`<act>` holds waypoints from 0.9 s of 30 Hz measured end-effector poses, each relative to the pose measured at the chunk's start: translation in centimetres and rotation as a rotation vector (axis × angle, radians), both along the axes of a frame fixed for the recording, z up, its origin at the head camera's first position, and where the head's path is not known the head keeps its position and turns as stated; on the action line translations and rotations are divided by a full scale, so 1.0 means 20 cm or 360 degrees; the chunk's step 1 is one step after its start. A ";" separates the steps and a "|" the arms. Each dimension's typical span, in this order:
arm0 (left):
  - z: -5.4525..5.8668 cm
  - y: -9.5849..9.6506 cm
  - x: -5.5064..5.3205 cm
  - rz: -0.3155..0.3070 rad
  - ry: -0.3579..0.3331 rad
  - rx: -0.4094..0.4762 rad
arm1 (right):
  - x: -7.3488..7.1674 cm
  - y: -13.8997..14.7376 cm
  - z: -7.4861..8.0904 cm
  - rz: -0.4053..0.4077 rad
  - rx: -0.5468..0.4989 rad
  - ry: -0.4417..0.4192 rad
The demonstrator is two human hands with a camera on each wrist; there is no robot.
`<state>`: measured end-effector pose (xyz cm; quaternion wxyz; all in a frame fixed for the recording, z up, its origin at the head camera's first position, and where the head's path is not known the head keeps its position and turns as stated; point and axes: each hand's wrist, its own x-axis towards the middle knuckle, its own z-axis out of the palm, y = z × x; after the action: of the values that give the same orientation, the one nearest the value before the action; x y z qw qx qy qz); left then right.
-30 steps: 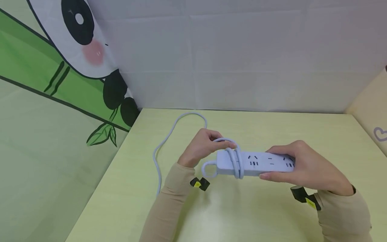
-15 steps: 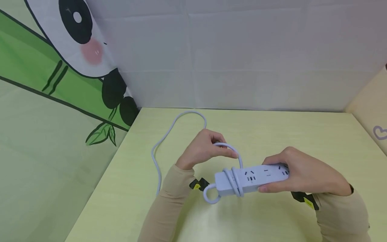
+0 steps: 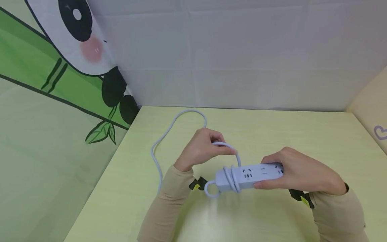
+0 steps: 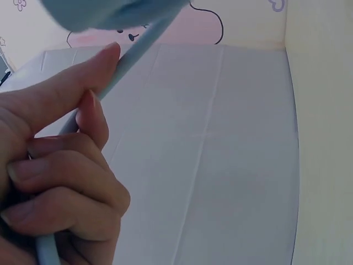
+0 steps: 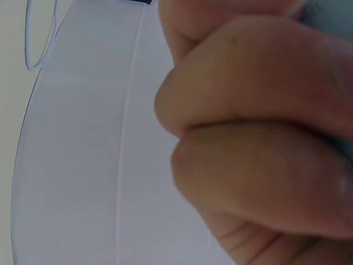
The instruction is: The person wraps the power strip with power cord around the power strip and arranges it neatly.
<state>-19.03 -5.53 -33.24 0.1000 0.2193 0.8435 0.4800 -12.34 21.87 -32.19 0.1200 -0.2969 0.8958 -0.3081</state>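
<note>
A white power strip (image 3: 260, 172) is held up over the table, tilted a little, with its sockets facing up. My right hand (image 3: 297, 171) grips its right end, thumb on the near side and fingers over the far side. Turns of the white cord (image 3: 232, 179) wrap the strip's left part, and a small loop of cord stands out at its left end. My left hand (image 3: 205, 148) pinches the cord above and left of the strip. In the left wrist view the cord (image 4: 140, 47) runs between thumb and forefinger, the other fingers curled.
The rest of the cord (image 3: 157, 141) lies in a wide curve on the pale wooden table (image 3: 317, 141), passing behind my left forearm. A light cloth backdrop (image 3: 257, 57) rises at the table's back edge, and a printed cloth (image 3: 45, 134) hangs at the left.
The strip has dropped lower and tilted, away from my left hand, then come slightly up and left. The cord between left hand and strip now stretches upward, where earlier fingers were close to the wraps.
</note>
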 end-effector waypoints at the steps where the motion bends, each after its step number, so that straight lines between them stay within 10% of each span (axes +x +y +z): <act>1: 0.00 0.00 0.00 0.0013 0.0008 -0.0010 | 0.00 0.00 0.00 -0.0012 0.0014 0.0019; 27: 0.09 -0.02 0.12 -0.0014 0.0123 -0.0104 | 0.04 -0.08 0.01 -0.0262 0.0175 0.0291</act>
<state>-16.64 -5.96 -31.45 0.0766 0.2379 0.8610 0.4430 -11.63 20.29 -31.92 0.0283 -0.2421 0.9399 -0.2389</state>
